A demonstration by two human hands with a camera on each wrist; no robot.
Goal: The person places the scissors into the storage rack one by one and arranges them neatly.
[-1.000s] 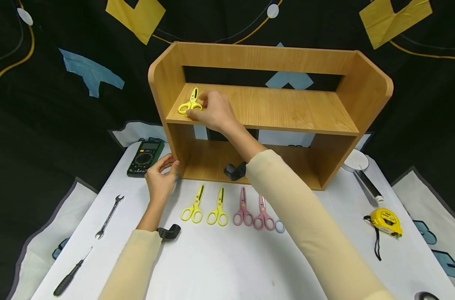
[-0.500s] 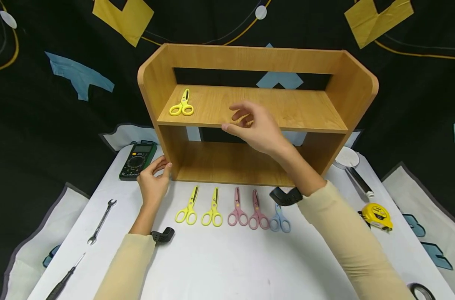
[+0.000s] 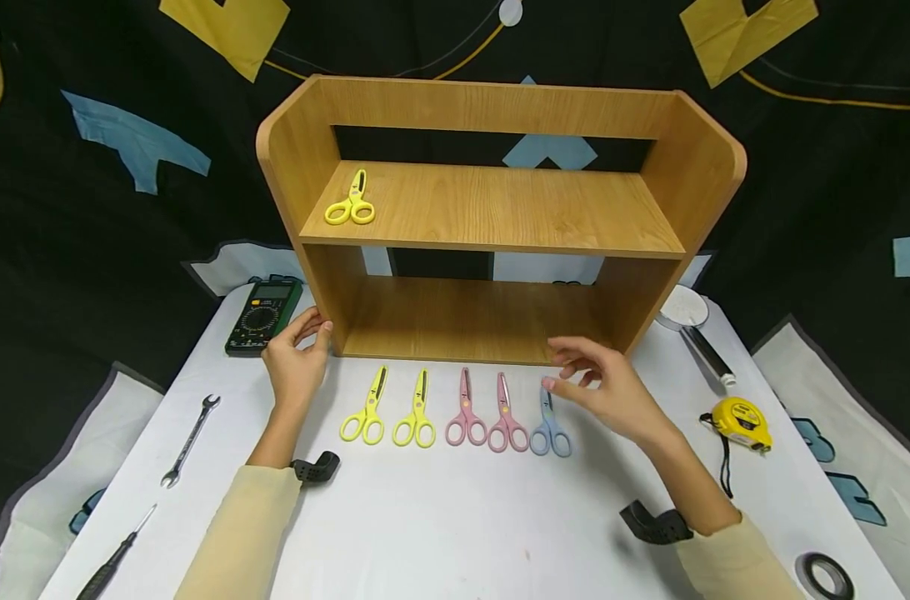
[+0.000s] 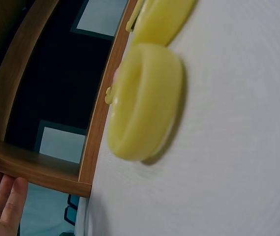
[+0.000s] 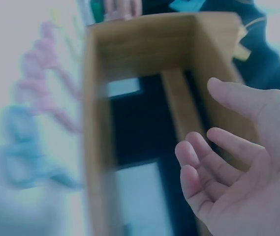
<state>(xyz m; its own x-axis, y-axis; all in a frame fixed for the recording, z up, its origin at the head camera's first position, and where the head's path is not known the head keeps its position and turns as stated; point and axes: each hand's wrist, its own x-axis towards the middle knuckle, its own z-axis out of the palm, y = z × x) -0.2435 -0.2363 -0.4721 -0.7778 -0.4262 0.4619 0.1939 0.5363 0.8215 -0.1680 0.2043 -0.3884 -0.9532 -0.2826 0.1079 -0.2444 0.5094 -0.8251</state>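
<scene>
My left hand (image 3: pixel 296 354) touches the lower left side of a wooden two-tier shelf (image 3: pixel 500 108). In the left wrist view, its fingertips rest against the shelf's side panel (image 4: pixel 46 179). Above and right of the blue scissors (image 3: pixel 550 435), my right hand (image 3: pixel 612 390) hovers with fingers loosely bent and nothing in them. The blue pair ends a row with two yellow scissors (image 3: pixel 365 423) (image 3: pixel 415 427) and two pink scissors (image 3: pixel 466 425) (image 3: pixel 508 432). Another yellow pair of scissors (image 3: pixel 350 204) lies on the upper tier at the left. Motion blurs the right wrist view.
At left lie a multimeter (image 3: pixel 263 317), a wrench (image 3: pixel 190 442) and a screwdriver (image 3: pixel 113 560). A magnifying glass (image 3: pixel 706 354), a tape measure (image 3: pixel 742 422) and a roll of black tape (image 3: pixel 825 577) lie at right. Black cloth (image 3: pixel 72 275) hangs behind the white table (image 3: pixel 425 533).
My right hand has let go of the yellow scissors on the upper tier and moved right and down, over to the blue pair. My left hand stays at the shelf's side.
</scene>
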